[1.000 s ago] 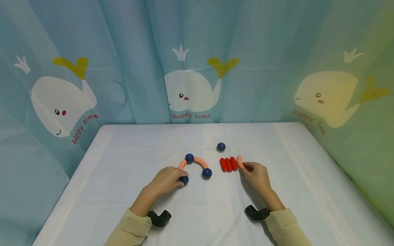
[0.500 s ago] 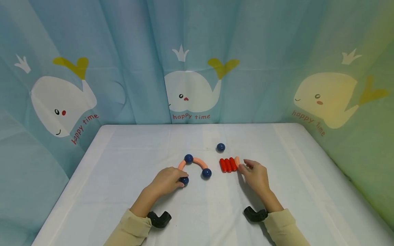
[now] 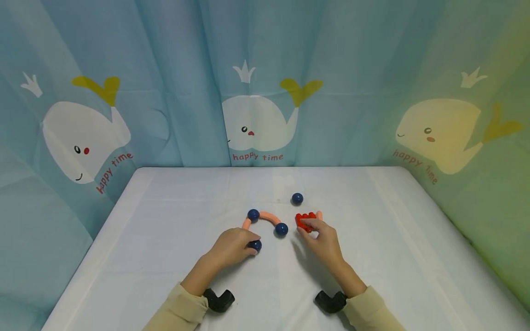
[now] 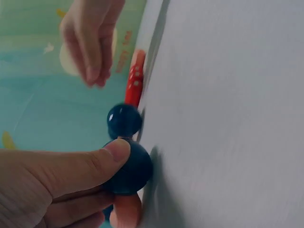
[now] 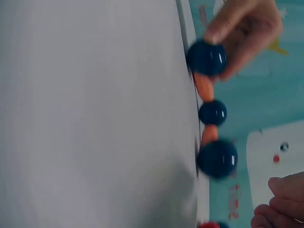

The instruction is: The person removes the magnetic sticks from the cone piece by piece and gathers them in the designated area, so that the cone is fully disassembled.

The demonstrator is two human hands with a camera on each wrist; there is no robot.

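My left hand [image 3: 233, 248] pinches a blue ball [image 4: 135, 168] between thumb and fingers. That ball ends an arch of two curved peach rods [image 3: 270, 218], with a second blue ball [image 3: 253, 215] at the top and a third blue ball [image 3: 281, 230] at the other end. Just above or over several short red rods [image 3: 304, 218] hangs my right hand [image 3: 325, 241], thumb and fingers apart, partly covering the rods. Nothing shows between its fingertips [image 5: 280, 186] in the right wrist view. Beside the red rods lies a loose curved peach rod [image 3: 319, 215].
A lone blue ball [image 3: 297, 198] lies behind the red rods on the white table [image 3: 165, 207]. A curtain [image 3: 182, 69] with printed whales hangs along the table's far edge. Black curved devices [image 3: 219, 301] sit at both wrists.
My right hand has let go of the loose peach rod beside the red ones and moved left. The left hand has shifted the arch slightly right and nearer.
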